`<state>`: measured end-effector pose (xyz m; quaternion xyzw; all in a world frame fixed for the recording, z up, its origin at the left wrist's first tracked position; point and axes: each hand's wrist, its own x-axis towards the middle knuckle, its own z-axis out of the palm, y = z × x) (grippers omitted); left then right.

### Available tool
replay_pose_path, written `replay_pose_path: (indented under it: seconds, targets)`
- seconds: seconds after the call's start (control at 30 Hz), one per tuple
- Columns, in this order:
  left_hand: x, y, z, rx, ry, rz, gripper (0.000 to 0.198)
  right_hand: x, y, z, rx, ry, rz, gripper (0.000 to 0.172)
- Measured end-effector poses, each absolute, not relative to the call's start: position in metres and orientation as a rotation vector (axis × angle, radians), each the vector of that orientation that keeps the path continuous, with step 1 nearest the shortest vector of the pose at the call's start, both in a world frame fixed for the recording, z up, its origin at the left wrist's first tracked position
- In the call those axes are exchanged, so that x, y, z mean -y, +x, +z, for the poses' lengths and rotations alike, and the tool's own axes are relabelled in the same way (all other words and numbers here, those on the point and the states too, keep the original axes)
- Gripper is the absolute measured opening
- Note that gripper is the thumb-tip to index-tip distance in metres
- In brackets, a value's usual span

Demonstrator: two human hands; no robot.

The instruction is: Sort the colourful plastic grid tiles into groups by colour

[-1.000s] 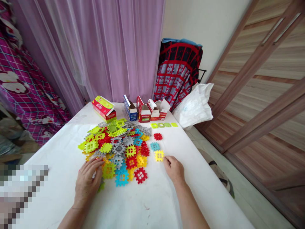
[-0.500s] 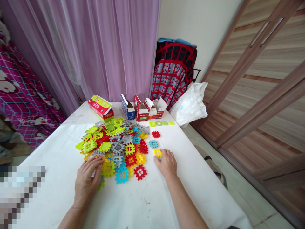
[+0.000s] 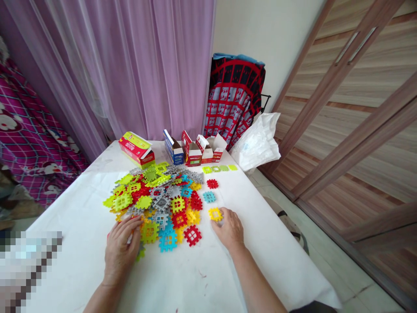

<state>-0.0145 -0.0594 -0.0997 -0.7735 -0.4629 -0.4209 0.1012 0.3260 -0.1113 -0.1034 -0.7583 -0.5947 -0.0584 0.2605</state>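
Since a second ago my right hand [image 3: 230, 229] has slid left across the white table [image 3: 270, 243], from just right of the yellow tile [image 3: 215, 214] to right against it; its fingertips now touch the tile's near edge, fingers curled loosely together. I cannot tell whether they pinch it. My left hand [image 3: 121, 248] has hardly shifted: it lies flat, fingers slightly spread, on the near-left fringe of the tile pile [image 3: 156, 198], partly covering a green tile [image 3: 149, 232].

The yellow tile lies just right of the pile, nearest in a short line with a blue tile [image 3: 209, 197] and a red tile [image 3: 212, 184] beyond it. A row of light green tiles [image 3: 220, 168] lies farther back, in front of the open cartons [image 3: 192, 150]. A red and green box [image 3: 137, 148] stands at the back left.

I see bare cloth right of the tile line out to the table's right edge, and a broad bare strip between my forearms and the near edge. A white plastic bag [image 3: 257, 145] hangs off the far right corner. The printing on the boxes is too small for me to read.
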Motion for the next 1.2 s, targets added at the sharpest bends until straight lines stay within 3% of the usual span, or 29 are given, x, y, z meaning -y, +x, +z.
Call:
replay_pose_path:
  seconds: [0.77,1.07,1.2]
  targets:
    - [0.066,-0.008,-0.096,1.558,-2.28,-1.328,0.02,0.116,0.328,-0.102,1.693,-2.053,-0.199,0.034]
    - [0.067,-0.007,-0.092,1.552,-2.287,-1.3,0.02,0.125,0.312,-0.096,1.793,-1.696,-0.223,0.016]
    - [0.067,-0.007,-0.092,1.563,-2.295,-1.287,0.021,0.135,0.288,-0.09,1.996,-1.582,-0.064,0.02]
